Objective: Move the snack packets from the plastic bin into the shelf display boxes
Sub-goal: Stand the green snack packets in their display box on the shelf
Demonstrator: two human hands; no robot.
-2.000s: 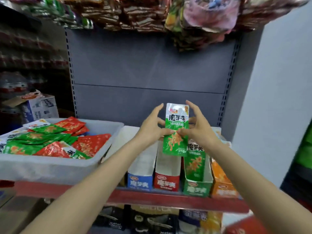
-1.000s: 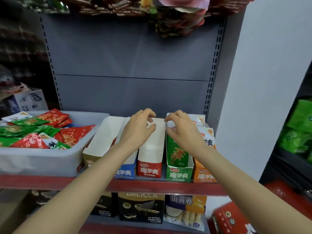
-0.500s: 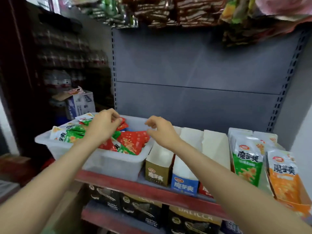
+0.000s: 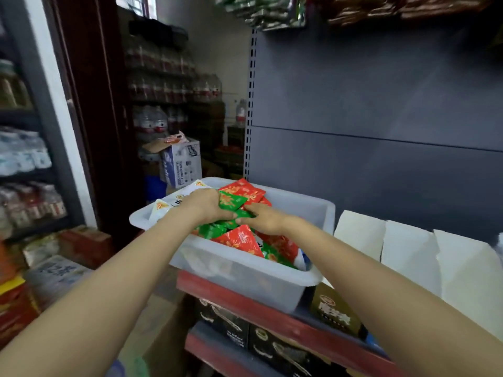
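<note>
Packets (image 4: 239,238) lie piled in the plastic bin (image 4: 245,270) on the shelf. Left hand (image 4: 205,204) and right hand (image 4: 265,217) both pinch a green packet (image 4: 230,201). Packets look light, soft and slippery, so hold the flat edges.

My left hand (image 4: 204,204) covers the packets under it, so I cannot tell how many my fingers hold; only a corner of a green packet (image 4: 231,201) pokes out past my knuckles. My right hand (image 4: 265,217) hides its own fingertips among the packets, and whether it grips anything is unclear. The bin (image 4: 245,270) wall is cloudy, so the packets lower down show only as smudges. The display boxes (image 4: 408,254) are cut off at the right edge, their fronts mostly hidden behind my right forearm. The hanging bags (image 4: 272,12) are cropped by the top edge. Bottles (image 4: 174,85) in the back room are blurred.
</note>
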